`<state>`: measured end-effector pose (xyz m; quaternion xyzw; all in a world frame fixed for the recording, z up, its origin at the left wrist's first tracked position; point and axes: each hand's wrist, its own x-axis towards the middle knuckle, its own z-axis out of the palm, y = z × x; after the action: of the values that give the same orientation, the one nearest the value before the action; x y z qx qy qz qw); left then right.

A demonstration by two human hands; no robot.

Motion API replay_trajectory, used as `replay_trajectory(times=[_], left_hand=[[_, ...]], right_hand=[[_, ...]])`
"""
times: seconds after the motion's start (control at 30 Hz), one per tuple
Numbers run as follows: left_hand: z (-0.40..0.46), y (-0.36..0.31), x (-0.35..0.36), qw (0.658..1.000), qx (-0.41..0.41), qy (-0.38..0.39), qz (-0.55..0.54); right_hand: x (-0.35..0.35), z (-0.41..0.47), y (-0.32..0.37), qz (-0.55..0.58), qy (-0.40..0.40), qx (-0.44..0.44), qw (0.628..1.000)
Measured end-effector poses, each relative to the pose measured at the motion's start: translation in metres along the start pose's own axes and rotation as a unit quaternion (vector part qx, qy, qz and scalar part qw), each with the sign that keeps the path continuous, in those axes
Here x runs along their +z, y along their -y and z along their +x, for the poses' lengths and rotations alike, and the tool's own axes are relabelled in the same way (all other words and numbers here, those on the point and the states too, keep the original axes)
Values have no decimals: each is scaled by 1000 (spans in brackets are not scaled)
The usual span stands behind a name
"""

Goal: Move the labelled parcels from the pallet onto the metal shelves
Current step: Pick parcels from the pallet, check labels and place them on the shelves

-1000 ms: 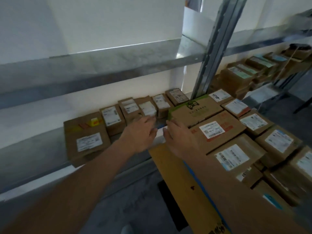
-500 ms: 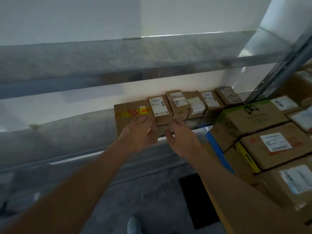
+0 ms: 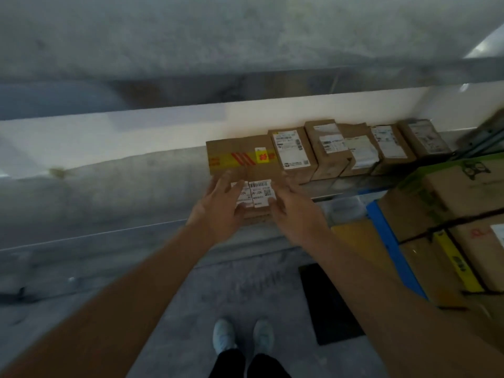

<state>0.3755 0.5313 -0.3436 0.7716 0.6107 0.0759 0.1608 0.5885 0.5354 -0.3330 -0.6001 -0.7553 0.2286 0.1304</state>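
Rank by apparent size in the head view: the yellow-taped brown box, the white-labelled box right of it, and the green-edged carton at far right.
1. green-edged carton, though cropped and nearer the camera
2. yellow-taped brown box
3. white-labelled box

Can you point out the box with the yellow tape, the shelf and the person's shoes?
Taped box (image 3: 240, 148), head view: bare cardboard top.
Shelf (image 3: 109, 203), head view: bare metal deck.
Shoes (image 3: 224, 335), head view: left shoe's toe.
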Motion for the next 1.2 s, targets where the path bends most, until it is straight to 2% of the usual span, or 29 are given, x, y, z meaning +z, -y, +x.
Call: replay_trajectory(times=[0.23, 0.4, 0.57, 0.83, 1.2], left_hand=[[4, 8, 24, 999, -28, -22, -28], [4, 13, 39, 994, -39, -49, -87], [1, 16, 39, 993, -52, -49, -92], [-31, 1, 19, 991, -76, -60, -90], [-65, -34, -36, 994, -61, -70, -51]], right_hand=[[26, 29, -23, -7, 29, -29, 999], [40, 35, -31, 41, 5, -78, 996], [44, 35, -30, 59, -6, -91, 994], [27, 15, -17, 61, -6, -126, 990], [-22, -29, 16, 28, -35, -138, 989]])
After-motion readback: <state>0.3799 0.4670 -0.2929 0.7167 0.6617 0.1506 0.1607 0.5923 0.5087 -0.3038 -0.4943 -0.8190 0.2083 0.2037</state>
